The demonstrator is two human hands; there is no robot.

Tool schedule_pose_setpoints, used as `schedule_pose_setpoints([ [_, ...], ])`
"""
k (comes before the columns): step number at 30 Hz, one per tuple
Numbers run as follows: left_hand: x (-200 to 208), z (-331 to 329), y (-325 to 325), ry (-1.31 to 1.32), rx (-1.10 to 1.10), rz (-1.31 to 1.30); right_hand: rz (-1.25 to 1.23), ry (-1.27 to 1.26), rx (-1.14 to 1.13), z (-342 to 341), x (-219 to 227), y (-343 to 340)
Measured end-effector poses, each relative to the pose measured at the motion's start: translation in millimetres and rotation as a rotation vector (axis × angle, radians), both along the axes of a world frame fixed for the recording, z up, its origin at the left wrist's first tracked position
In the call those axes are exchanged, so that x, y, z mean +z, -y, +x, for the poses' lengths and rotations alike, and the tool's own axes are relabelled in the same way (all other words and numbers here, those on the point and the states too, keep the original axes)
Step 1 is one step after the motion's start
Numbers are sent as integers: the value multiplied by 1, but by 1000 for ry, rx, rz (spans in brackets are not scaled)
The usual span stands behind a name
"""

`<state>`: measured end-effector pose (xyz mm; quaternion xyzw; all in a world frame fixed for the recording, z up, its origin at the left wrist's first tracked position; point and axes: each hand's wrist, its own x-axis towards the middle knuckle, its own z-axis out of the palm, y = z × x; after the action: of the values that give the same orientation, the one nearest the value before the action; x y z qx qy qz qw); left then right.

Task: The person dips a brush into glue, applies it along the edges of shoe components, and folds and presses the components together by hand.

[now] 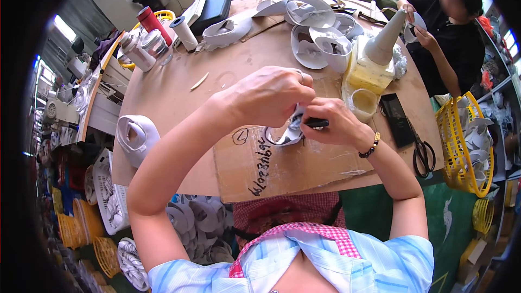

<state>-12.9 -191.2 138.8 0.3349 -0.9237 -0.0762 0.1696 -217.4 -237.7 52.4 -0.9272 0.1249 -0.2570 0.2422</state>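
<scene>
Above a flat cardboard sheet (271,176) on the table, my left hand (266,95) is closed, its fingertips pinching a small white shoe upper (285,138) with a dark inner side. Close against it, my right hand (336,122) is curled round a black tool (316,123); only its short handle shows, and its working end is hidden. The two hands nearly touch over the white piece. Right of the cardboard lie black scissors (422,154) and a flat black case (397,122).
A yellowish glue container (369,78) with a cone on top stands beyond my right hand. Several white shoe uppers (320,43) lie at the back. Bottles (135,51) stand back left. A yellow basket (464,146) flanks the right edge. A co-worker (453,32) sits back right, holding a white piece.
</scene>
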Motion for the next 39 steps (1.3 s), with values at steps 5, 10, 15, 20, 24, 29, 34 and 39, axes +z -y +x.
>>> schedule_pose_setpoints([
  [5, -7, -9, 0, -88, -27, 9, 221, 81, -7, -8, -3, -16],
  [10, -16, -11, 22, -90, -18, 12, 153, 167, -109, -6, -21, -17],
  [15, -37, -13, 38, -104, 27, 75, -189, 72, -202, -6, -34, -6],
  [20, -31, 9, 26, -124, 81, 17, -256, 201, -214, -25, -21, -9],
  [24, -1, 47, -8, -182, 180, -78, -130, 261, -511, -77, 15, -4],
  [29, -67, 96, -81, -1100, 685, 462, -82, 154, -581, -92, 5, 6],
  [34, -143, 65, -145, -1625, 989, 911, 209, 160, -829, -108, 17, -7],
  [39, -146, 47, -143, -1640, 949, 690, 711, 401, -473, -64, 2, -23],
])
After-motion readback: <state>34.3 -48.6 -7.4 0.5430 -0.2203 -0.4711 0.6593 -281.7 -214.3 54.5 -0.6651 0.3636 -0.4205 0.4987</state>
